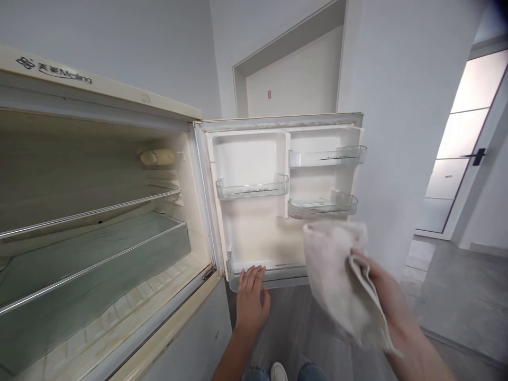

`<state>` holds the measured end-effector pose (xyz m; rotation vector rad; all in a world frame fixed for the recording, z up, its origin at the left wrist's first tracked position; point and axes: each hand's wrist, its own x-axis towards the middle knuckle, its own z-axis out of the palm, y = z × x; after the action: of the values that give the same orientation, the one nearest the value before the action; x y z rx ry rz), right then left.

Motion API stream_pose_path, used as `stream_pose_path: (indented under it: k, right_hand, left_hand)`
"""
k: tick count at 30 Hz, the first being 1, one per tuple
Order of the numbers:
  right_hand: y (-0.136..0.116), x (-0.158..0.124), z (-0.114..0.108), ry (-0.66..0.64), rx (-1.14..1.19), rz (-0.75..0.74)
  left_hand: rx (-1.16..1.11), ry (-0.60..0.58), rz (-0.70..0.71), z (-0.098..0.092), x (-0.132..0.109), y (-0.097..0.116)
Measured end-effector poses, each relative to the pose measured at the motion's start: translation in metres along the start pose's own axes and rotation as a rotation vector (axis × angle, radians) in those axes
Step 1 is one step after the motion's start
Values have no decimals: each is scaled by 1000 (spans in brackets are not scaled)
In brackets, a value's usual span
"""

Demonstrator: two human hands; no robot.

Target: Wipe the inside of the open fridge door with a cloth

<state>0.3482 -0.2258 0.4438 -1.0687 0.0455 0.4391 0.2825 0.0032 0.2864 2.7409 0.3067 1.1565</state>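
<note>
A whitish cloth [337, 280] hangs from my right hand [383, 296], which is closed on it in front of the open fridge door. Motion blurs the cloth a little, and it covers the right part of the lowest door shelf. My left hand [252, 301] is at the clear bottom door shelf [283, 276], its fingers stretched out over the front rim and its thumb apart. Above, the white inner door [257, 230] carries a middle left shelf [253, 188] and two right shelves, the upper [325, 157] and the lower [323, 206].
On the left, the fridge interior holds a glass shelf [91, 211] and a greenish clear drawer [99, 264]. A wall niche [293, 74] lies behind the door. A glazed room door [456, 143] stands at far right, with grey floor [456, 296] before it. A white shoe [278, 371] shows below.
</note>
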Motion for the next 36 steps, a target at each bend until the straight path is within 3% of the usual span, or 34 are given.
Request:
stream_pose_path:
  k: [2, 4, 7, 11, 14, 17, 23, 30, 36]
  right_hand:
    - [-34, 4, 42, 22, 151, -261]
    - [-60, 13, 84, 104, 231, -616]
    - [-87, 32, 144, 74, 338, -1062]
    - [-114, 50, 209, 42, 188, -1596]
    - [-127, 60, 243, 114, -100, -1837]
    - [-130, 76, 267, 9, -400, -1918]
    - [-118, 111, 292, -198, -965, -1877]
    - [-110, 115, 294, -418, -1266, -1959]
    - [-112, 123, 289, -607, -1477, -1929]
  left_hand:
    - [2, -2, -2, 0, -1, 1]
    - [4, -6, 2, 0, -2, 1]
    - [4, -12, 3, -1, -3, 2]
    - [-9, -11, -4, -5, -2, 5]
    - [-38, 3, -26, -7, 0, 7]
    - [-68, 8, -44, -8, 1, 9]
    - [-138, 34, -93, -9, 0, 11]
    - [-149, -4, -115, -9, 1, 12]
    - [-108, -50, -94, -10, 1, 11]
